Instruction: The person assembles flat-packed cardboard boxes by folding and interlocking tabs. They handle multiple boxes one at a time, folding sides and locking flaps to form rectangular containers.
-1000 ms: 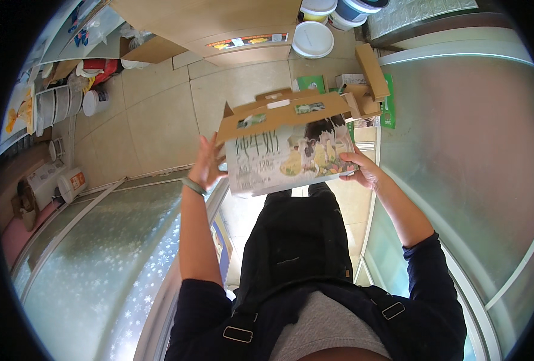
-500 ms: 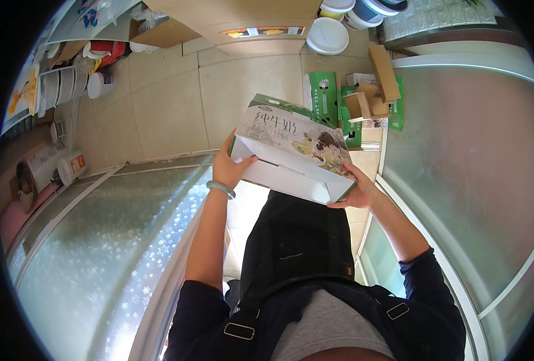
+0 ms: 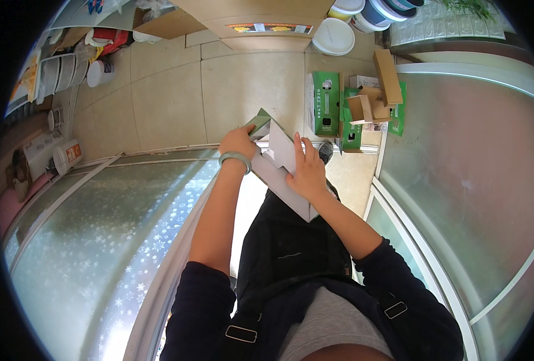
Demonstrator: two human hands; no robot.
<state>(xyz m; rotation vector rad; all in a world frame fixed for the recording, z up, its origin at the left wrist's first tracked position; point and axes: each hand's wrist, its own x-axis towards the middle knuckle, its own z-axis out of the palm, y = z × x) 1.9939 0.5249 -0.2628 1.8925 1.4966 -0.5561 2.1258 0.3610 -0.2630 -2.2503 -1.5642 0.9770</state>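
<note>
A cardboard carton [image 3: 282,185], white inside with a green printed edge, is tilted in front of my black apron [image 3: 294,246]. Its walls lean together, partly folded in. My left hand [image 3: 238,144], with a pale bangle at the wrist, has its fingers wrapped round the carton's far left end. Against the carton's right side rests my right hand [image 3: 308,171], fingers stretched out and apart, thumb on the white panel. The carton's printed face is turned away and hidden.
Green cartons [image 3: 326,105] and open brown boxes [image 3: 372,102] stand on the floor ahead to the right. Lidded tubs [image 3: 333,37] and a large cardboard box [image 3: 267,27] are at the far side. Frosted glass panels [image 3: 104,222] flank me on both sides.
The carton has been turned so its printed face no longer shows, and its walls lean inward. My right hand has moved left and up, from gripping the right end to lying spread against it.
</note>
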